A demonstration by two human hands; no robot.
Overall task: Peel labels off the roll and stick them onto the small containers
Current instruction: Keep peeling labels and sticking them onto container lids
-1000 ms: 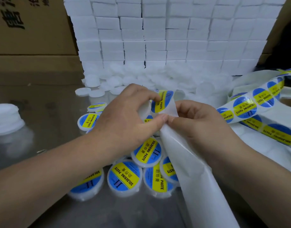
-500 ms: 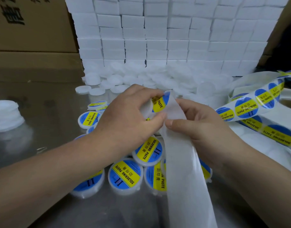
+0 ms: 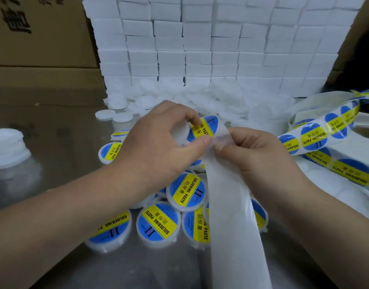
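Left hand (image 3: 158,147) pinches a blue-yellow label (image 3: 207,125); right hand (image 3: 256,151) pinches the white backing strip (image 3: 229,215). I see labelled containers (image 3: 186,191) beneath, toward the near edge of the table (image 3: 60,130).

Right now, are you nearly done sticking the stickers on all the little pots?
Not nearly. Done: a pile of labelled containers lies in front. In hand: the left hand pinches one label, and the right hand pinches the backing strip. Left: a heap of plain white containers behind, and a label roll with many more.
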